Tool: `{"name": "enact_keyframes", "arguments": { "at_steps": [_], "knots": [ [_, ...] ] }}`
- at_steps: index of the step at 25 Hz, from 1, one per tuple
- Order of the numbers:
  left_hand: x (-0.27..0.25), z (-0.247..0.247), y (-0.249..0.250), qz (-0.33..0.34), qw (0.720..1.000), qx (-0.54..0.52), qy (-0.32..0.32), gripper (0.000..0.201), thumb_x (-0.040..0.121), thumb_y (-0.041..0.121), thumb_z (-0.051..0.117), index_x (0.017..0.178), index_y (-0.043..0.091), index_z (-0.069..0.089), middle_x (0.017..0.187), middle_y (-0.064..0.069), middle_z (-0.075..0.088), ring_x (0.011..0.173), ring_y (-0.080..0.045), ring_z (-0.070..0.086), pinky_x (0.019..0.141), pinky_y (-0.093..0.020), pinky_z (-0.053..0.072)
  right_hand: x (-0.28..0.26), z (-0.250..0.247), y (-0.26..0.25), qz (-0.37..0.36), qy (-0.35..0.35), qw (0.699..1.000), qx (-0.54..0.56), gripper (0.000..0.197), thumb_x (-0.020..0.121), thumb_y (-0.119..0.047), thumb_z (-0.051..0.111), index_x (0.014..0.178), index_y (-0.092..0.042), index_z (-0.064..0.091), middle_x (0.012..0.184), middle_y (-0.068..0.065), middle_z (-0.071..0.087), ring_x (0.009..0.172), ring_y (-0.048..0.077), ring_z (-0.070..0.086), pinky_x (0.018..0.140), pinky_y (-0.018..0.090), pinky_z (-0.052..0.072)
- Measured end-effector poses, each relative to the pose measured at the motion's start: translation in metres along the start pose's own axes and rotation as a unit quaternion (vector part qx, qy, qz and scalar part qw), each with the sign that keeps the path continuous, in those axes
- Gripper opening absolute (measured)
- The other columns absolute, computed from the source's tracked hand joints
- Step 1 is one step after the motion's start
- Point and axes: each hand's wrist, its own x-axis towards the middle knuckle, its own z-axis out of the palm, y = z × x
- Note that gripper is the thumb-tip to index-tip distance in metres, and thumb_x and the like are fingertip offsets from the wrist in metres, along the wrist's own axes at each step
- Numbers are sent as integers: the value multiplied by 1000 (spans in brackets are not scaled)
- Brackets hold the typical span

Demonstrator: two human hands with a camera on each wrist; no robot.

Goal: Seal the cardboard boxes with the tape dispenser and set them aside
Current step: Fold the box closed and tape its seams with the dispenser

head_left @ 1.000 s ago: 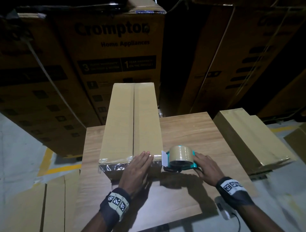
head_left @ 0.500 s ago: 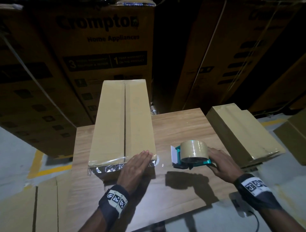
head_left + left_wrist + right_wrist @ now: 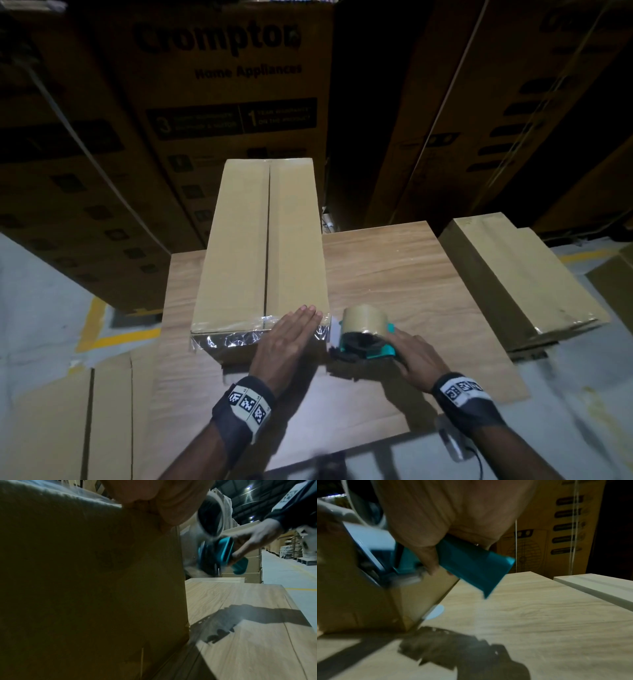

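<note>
A long cardboard box (image 3: 253, 246) lies lengthwise on the wooden table (image 3: 404, 270), its top seam running away from me. Shiny clear tape (image 3: 236, 337) wraps its near end. My left hand (image 3: 291, 334) lies flat, fingers straight, on the box's near right corner (image 3: 85, 574). My right hand (image 3: 412, 353) grips the teal handle of the tape dispenser (image 3: 364, 334), which carries a brown tape roll. The dispenser (image 3: 221, 553) hovers just right of the box's near corner (image 3: 419, 588), above the table (image 3: 539, 615).
A second taped cardboard box (image 3: 517, 281) sits beside the table's right edge. Tall printed appliance cartons (image 3: 219, 113) stand stacked behind the table. Flattened cardboard (image 3: 51, 421) lies on the floor at the left, near yellow floor lines (image 3: 102, 332).
The right hand pulled the dispenser away to the right of the box, then brought it back close to the box's near right corner. The left hand stayed flat on the box.
</note>
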Motion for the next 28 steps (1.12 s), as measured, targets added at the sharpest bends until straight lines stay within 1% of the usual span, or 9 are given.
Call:
{"name": "enact_keyframes", "arguments": {
  "at_steps": [3,7,10,12,14,16,20,24,28],
  "knots": [
    [2,-5,2,19,1000,-8,21,66,74,-9,47,136,5,64,138,-14,64,126,-25,63,108,-48,42,-14,42,-14,-37,-131,986,-93,48,86,-35,53,129,-46,34,129,-5,56,118,24,56,90,40,36],
    [6,-5,7,4,1000,-7,18,84,55,-14,72,136,8,65,136,-12,65,124,-23,65,109,-45,38,-57,53,1,155,-3,976,152,57,78,-36,63,134,-43,55,126,-7,69,111,26,67,89,40,52],
    [2,-3,5,-26,999,-39,-15,97,45,-11,89,137,8,64,138,-11,65,126,-24,64,120,-35,26,-55,55,0,259,60,881,391,44,85,-9,72,115,-40,61,103,-8,75,97,21,70,88,45,57],
    [2,-6,6,-25,998,-53,-2,82,63,2,92,139,7,62,140,-12,63,129,-25,62,120,-33,21,-37,59,-14,313,115,785,523,43,82,10,63,107,-26,64,91,7,74,82,32,70,79,49,58],
    [3,-10,6,-17,997,-78,20,41,109,28,47,142,7,58,144,-12,59,133,-26,57,119,-38,29,-19,61,-29,373,133,691,605,45,69,11,57,107,-12,60,71,22,63,60,33,59,62,43,50],
    [-1,-12,7,-16,997,-75,-16,64,112,41,7,148,10,51,152,-10,50,140,-23,49,116,-43,38,-6,66,-33,412,122,657,620,55,57,4,53,112,-2,57,62,23,56,52,29,52,56,37,45],
    [-28,-14,-8,-80,993,-92,6,67,99,50,44,159,24,28,166,-2,26,154,-20,26,124,-46,23,8,84,-37,432,68,673,596,49,67,9,54,116,3,55,68,24,59,53,28,55,56,36,49],
    [-75,-46,-39,-208,962,-158,80,84,88,62,58,158,23,33,165,-1,32,153,-16,27,121,-44,27,12,98,-40,450,69,674,581,40,67,-4,83,103,0,67,97,29,71,74,31,65,71,40,54],
    [-108,-77,-67,-358,881,-256,176,84,86,56,64,157,22,37,158,3,39,144,-13,37,114,-40,33,3,56,-56,437,227,785,376,51,77,-24,87,119,-13,60,122,16,59,110,36,61,93,41,51]
  ]
}}
